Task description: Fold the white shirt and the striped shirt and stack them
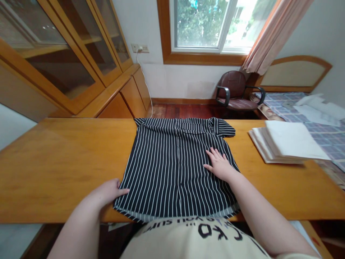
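A black shirt with thin white stripes (172, 165) lies flat on the wooden table (54, 165), its collar toward the far edge and a short sleeve sticking out at the far right. My right hand (219, 164) rests flat on the shirt's right side, fingers spread. My left hand (109, 191) sits at the shirt's lower left corner, fingers curled over the hem edge there; whether it pinches the fabric is hard to tell.
A stack of folded white cloths (285, 145) lies on the table's right end. Beyond the table stand a brown office chair (235, 91), a bed with a checked cover (309, 118) and a wooden glass-door cabinet (67, 61) on the left.
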